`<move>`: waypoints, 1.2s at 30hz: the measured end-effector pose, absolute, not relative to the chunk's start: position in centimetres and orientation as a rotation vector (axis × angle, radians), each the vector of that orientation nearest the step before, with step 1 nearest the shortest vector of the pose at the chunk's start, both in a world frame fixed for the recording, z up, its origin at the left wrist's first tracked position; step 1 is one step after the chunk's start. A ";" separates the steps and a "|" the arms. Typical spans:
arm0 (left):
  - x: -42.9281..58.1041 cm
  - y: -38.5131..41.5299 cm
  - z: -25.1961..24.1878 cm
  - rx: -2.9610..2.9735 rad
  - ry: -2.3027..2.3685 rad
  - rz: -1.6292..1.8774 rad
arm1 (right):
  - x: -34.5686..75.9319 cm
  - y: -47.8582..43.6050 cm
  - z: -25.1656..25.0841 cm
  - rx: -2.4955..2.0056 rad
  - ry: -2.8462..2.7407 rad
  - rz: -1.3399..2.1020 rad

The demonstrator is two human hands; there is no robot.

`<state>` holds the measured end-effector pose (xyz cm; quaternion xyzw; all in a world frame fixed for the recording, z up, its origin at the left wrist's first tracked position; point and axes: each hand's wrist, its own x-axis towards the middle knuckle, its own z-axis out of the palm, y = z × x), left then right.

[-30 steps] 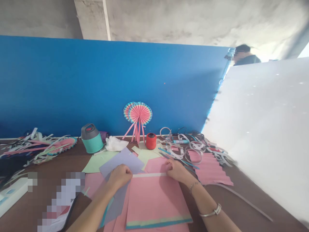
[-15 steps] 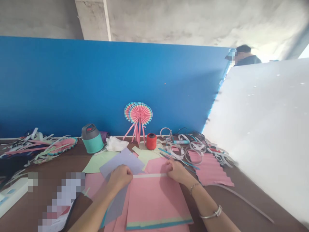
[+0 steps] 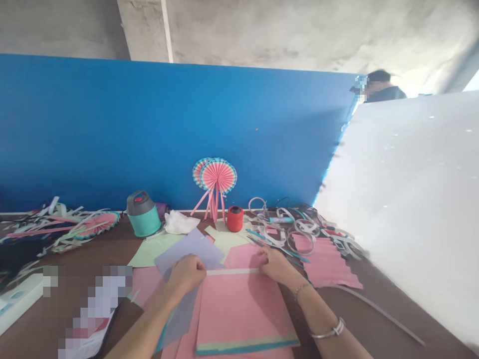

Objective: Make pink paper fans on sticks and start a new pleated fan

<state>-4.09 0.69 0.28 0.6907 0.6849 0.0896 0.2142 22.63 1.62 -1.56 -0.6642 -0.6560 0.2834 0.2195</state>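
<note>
A blue wall stands far beyond both hands, and a white board slants up well off to the right of the right hand. The brown desk carries everything else.

Under both hands lies the pink sheet, flat, its near edge banded in green and teal. Along its far edge runs a narrow folded strip, pale on its face, stretched between the two hands.

The left hand rests on the left end of that strip, fingers curled down and pressing; whether the grip truly pinches the fold or only pins it flat cannot be told. The right hand sits on the right end, fingers bent onto the paper in the same way, a bracelet on its wrist.

A lilac sheet lies partly under the left hand and runs off beyond it. A green sheet lies farther left of that. Right of the right hand lies a pleated pink sheet.

Beyond the left hand stands a teal jug, with a crumpled tissue just beside it. Straight beyond the hands a paper fan leans on the wall, and a red spool stands near its foot. Beyond the right hand lies a tangle of paper rings.
</note>
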 end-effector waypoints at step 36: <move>-4.1 0.8 0.2 1.926 1.915 0.219 | 22.9 1.9 -2.5 -1.797 -1.853 0.675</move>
